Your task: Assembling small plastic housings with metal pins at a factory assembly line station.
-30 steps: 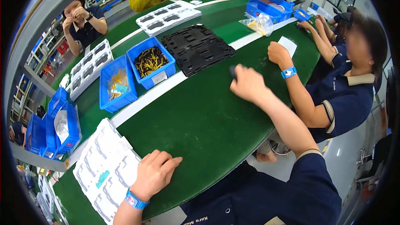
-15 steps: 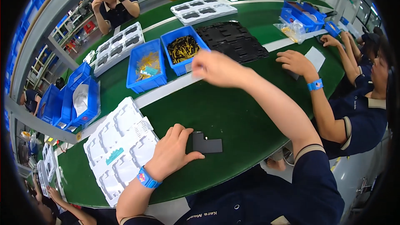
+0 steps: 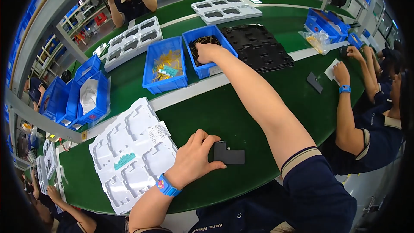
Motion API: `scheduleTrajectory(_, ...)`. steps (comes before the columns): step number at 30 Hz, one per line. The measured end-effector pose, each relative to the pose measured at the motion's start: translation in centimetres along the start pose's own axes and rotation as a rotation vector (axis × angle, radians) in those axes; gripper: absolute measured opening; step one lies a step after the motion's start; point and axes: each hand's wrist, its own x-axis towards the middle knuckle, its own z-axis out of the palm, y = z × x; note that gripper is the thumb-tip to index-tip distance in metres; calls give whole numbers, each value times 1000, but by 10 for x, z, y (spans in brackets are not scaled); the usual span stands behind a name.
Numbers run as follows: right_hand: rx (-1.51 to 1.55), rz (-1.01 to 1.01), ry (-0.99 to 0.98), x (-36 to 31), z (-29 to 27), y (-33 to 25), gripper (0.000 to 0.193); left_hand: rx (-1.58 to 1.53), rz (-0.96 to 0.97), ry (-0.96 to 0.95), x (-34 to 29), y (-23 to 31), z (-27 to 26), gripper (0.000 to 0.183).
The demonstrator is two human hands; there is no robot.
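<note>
My left hand (image 3: pixel 196 157) rests on the green table (image 3: pixel 241 108) and holds a flat black part (image 3: pixel 228 155) by its left end. My right hand (image 3: pixel 207 51) reaches far forward into a blue bin (image 3: pixel 209 56) of small dark and brass parts; whether its fingers grip anything cannot be told. A white moulded tray (image 3: pixel 129 155) with a small teal piece (image 3: pixel 124 161) in one pocket lies just left of my left hand.
A second blue bin (image 3: pixel 166 64) holds yellow parts. A black tray (image 3: pixel 258 47) lies right of the bins, white trays (image 3: pixel 131 41) behind. Stacked blue bins (image 3: pixel 82 92) stand at the left. Another worker's hands (image 3: pixel 343 71) are at the right, near a black part (image 3: pixel 315 82).
My right hand has travelled from the table's middle forward into the blue bin. My left hand slid off the white tray onto a black part that now lies on the table.
</note>
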Motion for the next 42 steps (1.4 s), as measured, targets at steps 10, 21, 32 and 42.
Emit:
scheduleTrajectory(10,215,-211,346,-11,-28,65,20,-21,33,37,-2,1,3,64)
scheduleTrajectory(21,733,-344,-185,-184,13,61,19,-41,44,90,-4,-1,7,67)
scheduleTrajectory(32,226,-631,280,-204,31,67,18,-558,-242,-30,5,-7,5,57)
scheduleTrajectory(42,362,-447,229,-215,26,49,15,-1083,-332,137,2,-16,12,18)
